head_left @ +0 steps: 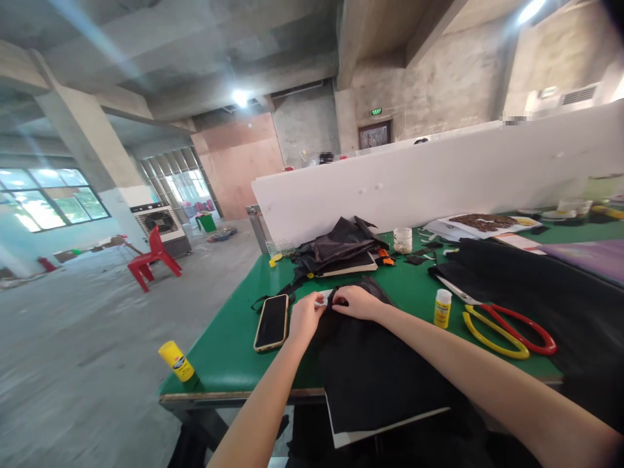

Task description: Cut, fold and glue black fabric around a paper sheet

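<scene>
Black fabric (375, 370) covers a white board (341, 439) that juts over the table's front edge. At its far left corner my left hand (307, 317) pinches a small white piece, perhaps the board's corner or a strip. Beside it, almost touching, my right hand (357, 303) has its fingers curled closed on the black fabric's edge. A phone (272, 323) in a tan case lies just left of my left hand. To the right of my right forearm stand a glue stick (442, 308) with a white cap and large scissors (502, 328) with red and yellow handles.
On the green table (229, 344), a yellow glue stick (176, 361) stands at the left corner. Crumpled black fabric (341, 244) and a white jar (402, 240) sit behind my hands. More black cloth (526, 279) spreads right. A white partition (390, 188) runs along the back.
</scene>
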Available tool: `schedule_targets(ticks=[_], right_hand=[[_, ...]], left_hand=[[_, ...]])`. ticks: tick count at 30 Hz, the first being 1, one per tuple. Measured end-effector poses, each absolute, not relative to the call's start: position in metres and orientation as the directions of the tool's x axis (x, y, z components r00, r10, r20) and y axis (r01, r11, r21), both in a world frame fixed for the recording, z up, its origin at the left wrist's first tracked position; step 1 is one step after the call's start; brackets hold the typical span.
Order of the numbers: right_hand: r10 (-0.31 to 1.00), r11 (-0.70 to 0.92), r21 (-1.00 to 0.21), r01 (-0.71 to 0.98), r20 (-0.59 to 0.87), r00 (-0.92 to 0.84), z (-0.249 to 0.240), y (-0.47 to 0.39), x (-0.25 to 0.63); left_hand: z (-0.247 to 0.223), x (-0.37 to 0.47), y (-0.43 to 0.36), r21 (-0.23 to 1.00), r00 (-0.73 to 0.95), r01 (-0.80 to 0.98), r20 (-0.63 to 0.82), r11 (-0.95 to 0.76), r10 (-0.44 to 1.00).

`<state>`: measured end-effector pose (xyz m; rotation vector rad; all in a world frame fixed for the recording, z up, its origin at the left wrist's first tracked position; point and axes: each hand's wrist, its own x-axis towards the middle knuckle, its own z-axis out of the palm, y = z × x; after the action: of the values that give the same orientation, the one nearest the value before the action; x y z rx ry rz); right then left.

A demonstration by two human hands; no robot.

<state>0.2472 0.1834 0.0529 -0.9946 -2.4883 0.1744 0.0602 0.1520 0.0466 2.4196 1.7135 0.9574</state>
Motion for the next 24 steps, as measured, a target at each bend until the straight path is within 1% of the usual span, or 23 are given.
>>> schedule_targets(ticks=[3,7,14,18,24], right_hand=[[0.688,0.725,-0.304,0.618,0.331,-0.646,0.056,0.184,0.247],[0.717,0.696,-0.332,0.636,0.289,-0.634,0.057,0.187,0.245],[0.798,0.601,-0.391,0.697,0.262,-0.542,0.055,0.192,0.242],[0.811,0.582,-0.435,0.687,0.250,-0.529,0.052,0.192,0.243],[0.822,0.562,-0.474,0.678,0.222,-0.525,0.050,0.192,0.243]], left_hand=[[0.046,0.059,0.153,0.387,0.213,0.830,0.446,-0.402,0.869],[0.046,0.057,0.148,0.384,0.222,0.825,0.456,-0.416,0.862],[0.051,0.062,0.148,0.333,0.254,0.840,0.458,-0.429,0.852],[0.050,0.066,0.152,0.299,0.273,0.858,0.421,-0.417,0.865],[0.050,0.070,0.151,0.238,0.243,0.903,0.409,-0.359,0.880]])
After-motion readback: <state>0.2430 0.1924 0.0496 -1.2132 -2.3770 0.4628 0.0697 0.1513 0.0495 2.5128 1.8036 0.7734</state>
